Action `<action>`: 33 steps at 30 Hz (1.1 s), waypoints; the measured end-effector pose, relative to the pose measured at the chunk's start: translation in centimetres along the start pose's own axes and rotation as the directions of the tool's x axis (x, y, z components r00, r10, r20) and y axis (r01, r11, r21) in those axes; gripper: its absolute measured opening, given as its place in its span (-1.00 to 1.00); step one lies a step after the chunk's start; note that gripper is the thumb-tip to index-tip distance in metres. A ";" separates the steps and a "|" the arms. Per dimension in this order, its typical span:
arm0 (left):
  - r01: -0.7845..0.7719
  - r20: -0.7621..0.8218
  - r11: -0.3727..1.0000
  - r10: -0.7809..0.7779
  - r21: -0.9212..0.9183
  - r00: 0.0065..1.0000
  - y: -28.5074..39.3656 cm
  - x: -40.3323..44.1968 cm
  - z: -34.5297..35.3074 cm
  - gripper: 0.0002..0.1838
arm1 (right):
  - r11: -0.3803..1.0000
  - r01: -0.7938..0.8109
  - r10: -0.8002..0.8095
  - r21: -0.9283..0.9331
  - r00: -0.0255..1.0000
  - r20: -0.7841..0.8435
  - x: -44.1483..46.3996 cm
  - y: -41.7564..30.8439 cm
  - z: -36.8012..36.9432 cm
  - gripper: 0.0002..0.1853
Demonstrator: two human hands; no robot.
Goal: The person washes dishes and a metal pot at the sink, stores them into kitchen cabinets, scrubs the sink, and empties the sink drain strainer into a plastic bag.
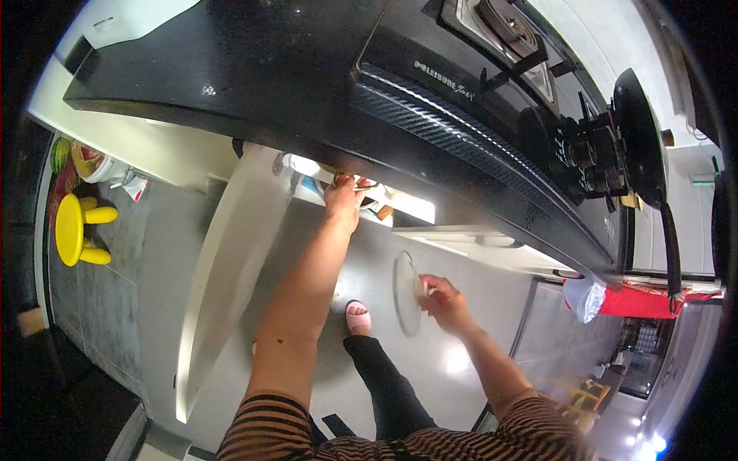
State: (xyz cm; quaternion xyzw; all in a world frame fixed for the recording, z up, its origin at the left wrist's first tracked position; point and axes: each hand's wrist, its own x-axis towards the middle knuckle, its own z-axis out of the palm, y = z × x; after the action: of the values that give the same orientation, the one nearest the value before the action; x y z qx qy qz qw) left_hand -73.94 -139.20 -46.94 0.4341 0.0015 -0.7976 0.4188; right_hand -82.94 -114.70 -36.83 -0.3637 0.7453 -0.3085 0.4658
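My right hand (447, 306) grips the knob of a round glass lid (405, 292) and holds it on edge above the floor. My left hand (344, 203) reaches into an open cabinet under the counter. Its fingers are bent at a curved rim or handle (369, 187), and the counter edge partly hides what they hold. Beside that hand, the cabinet opening shows light-coloured and brown things too small to name. The white cabinet door (231, 253) stands open to the left of my left arm.
Above runs the black countertop (269, 69) with a gas stove (511, 34). A black frying pan (642, 138) sits on it at the right. A yellow stool (69, 229) stands on the floor at far left. Another white cabinet front (477, 240) lies near the lid.
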 end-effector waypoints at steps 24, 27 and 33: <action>0.340 -0.231 0.929 -0.302 0.147 0.925 -2.5 -25.0 -32.0 -0.72 | 0.476 0.048 -0.306 -0.878 0.945 -0.115 27.3 -11.2 6.7 -0.65; 0.253 -0.315 0.956 -0.198 0.146 0.928 0.9 -26.5 -33.7 -0.74 | 0.483 0.011 -0.269 -0.876 0.953 -0.136 28.8 -11.0 6.8 -0.66; -0.015 -0.385 0.991 0.066 0.133 0.920 7.0 -29.4 -32.4 -0.74 | 0.497 -0.023 -0.236 -0.867 0.958 -0.161 30.7 -11.0 7.1 -0.67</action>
State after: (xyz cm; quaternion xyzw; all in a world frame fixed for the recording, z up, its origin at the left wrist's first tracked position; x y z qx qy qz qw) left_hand -38.84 -112.28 -44.18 0.6094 0.0246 -0.6853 0.3981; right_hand -82.90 -146.97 -45.12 -0.5490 0.8291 0.0305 0.1009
